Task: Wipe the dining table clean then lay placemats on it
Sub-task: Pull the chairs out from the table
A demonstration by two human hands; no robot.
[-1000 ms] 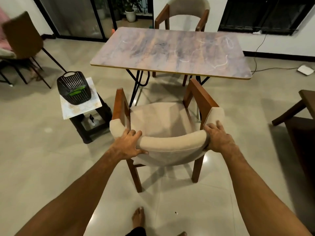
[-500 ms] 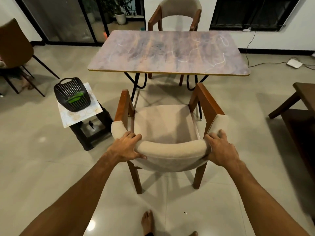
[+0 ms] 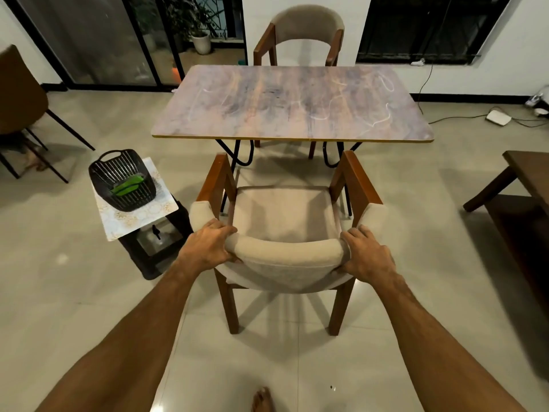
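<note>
The worktop point(image 3: 292, 105) stands mid-room, its top streaked with pale scribbled marks. A padded wooden chair point(image 3: 285, 215) sits just short of its near edge, facing it. A second chair point(image 3: 300, 34) is at the far side. Left of the near chair, a low stool point(image 3: 133, 224) carries a black basket point(image 3: 118, 173) holding a green item point(image 3: 127, 185). The left hand point(image 3: 208, 248) and right hand point(image 3: 368, 255) are well apart, each clamped on one end of the near chair's backrest.

No text, label, brand, number or sign could be read on anything in view; only wordless white scribbles marked the table point(image 3: 292, 105).
</note>
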